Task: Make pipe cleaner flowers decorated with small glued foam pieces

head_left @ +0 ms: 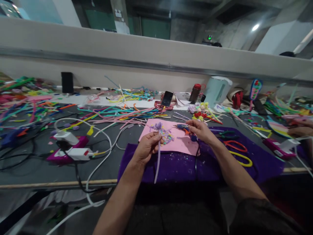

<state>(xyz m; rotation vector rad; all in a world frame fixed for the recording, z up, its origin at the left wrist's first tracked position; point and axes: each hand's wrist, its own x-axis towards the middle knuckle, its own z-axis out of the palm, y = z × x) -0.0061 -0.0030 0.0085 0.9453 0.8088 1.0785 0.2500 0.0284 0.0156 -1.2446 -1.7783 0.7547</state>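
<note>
Stretching across the view, worktop (105,168): dark grey, strewn with coloured fuzzy stems, cables and small goods
Purple cloth (181,166): spread at the near edge, sprinkled with crumbs; a red loop handle (238,149) and a yellow loop handle (246,165) lie at its right
Loose stems (122,114): a long, many-coloured heap beyond the cloth, towards the back
Pink sheet (186,143): lying partly over the cloth, below and between the two hands
Left hand (148,147): thumb and fingers pinched on a stem, just under a flower head; well apart from the other hand
Right hand (201,130): fingers wrapped round what looks like a glue gun (181,126), at the sheet's right side
Black cord (196,160): hanging from the gun down over the cloth
Purple flower (158,125): held upright above the sheet's left part, its pale stem trailing towards the near edge; the step in hand seems to be fixing pieces onto it with glue
Pastel scraps (168,138): scattered on the sheet just beside the left fingertips
Nozzle tip (174,126): pointing towards the flower, a gap between them; the next move probably calls for a steady pinch and a careful approach, hot metal clear of the fingers
</note>
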